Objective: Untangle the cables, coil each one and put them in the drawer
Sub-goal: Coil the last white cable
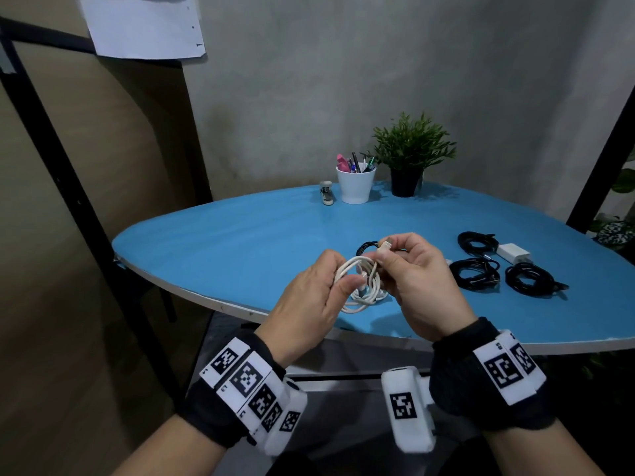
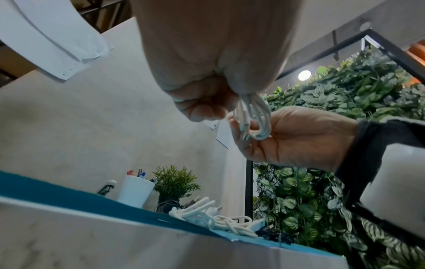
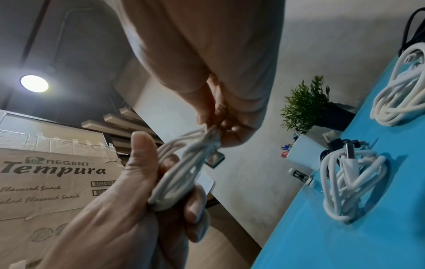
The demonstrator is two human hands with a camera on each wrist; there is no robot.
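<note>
The person is coiling a white cable (image 1: 360,280) above the bench (image 1: 240,242): the left hand (image 1: 309,304) is gripping the loops, the right hand (image 1: 415,280) pinching its plug end. Next, probably tucking that end in.

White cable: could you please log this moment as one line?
left hand: grips white cable coil | right hand: pinches its plug end | black coils: on table

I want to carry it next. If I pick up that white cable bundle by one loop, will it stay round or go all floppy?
Probably floppy: the white cable sags in loose loops between the left hand and right hand. Likely light, since fingertips hold it.
</note>
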